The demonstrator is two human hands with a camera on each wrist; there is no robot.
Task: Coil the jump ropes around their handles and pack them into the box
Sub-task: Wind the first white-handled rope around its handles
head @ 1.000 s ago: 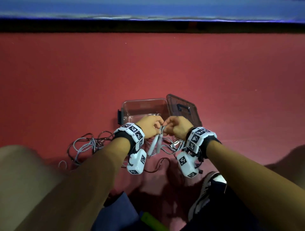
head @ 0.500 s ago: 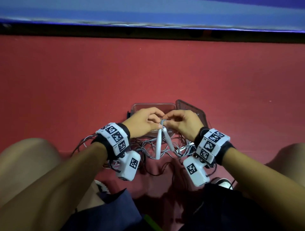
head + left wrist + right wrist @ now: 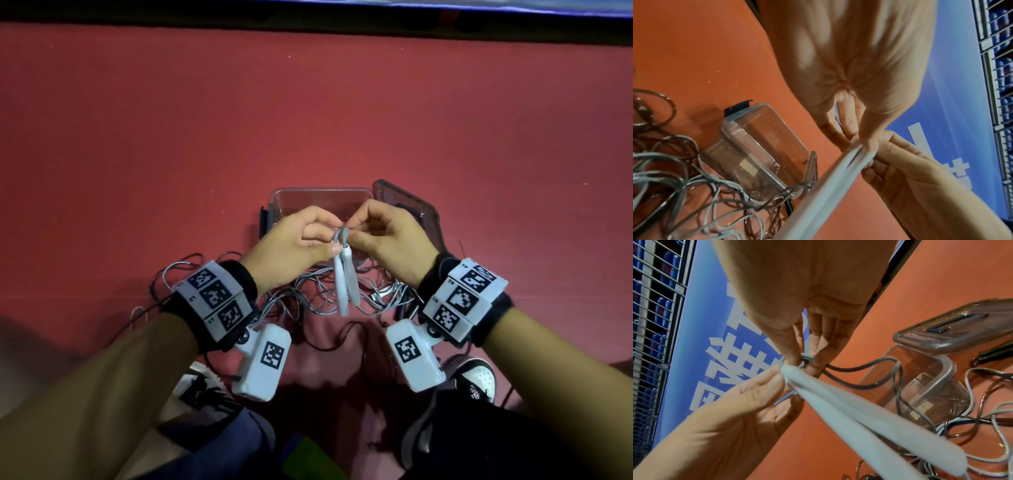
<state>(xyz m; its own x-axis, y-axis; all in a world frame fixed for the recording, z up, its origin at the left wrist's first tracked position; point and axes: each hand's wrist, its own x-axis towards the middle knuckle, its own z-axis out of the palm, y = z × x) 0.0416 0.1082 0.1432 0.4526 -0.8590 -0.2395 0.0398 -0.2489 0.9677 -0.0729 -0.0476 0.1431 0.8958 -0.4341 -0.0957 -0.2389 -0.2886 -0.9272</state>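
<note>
Two pale grey jump rope handles (image 3: 344, 284) hang side by side between my hands, above the floor and in front of the clear plastic box (image 3: 322, 195). My left hand (image 3: 327, 240) pinches the handles' top ends (image 3: 828, 186). My right hand (image 3: 358, 236) pinches the grey rope loop (image 3: 806, 357) where it leaves the handle tops (image 3: 859, 410). The rest of the rope lies in a loose tangle (image 3: 308, 294) on the red floor below. The box (image 3: 764, 146) stands open and holds no rope.
The box's lid (image 3: 411, 209) leans against its right side. A darker rope runs through the tangle (image 3: 674, 186), and a dark handle (image 3: 992, 353) lies by the lid. My knees and shoes (image 3: 476, 380) flank the pile. A blue wall runs along the far floor edge.
Both hands have lifted the handles higher in front of the box. The handles, splayed apart half a second ago, now hang close together.
</note>
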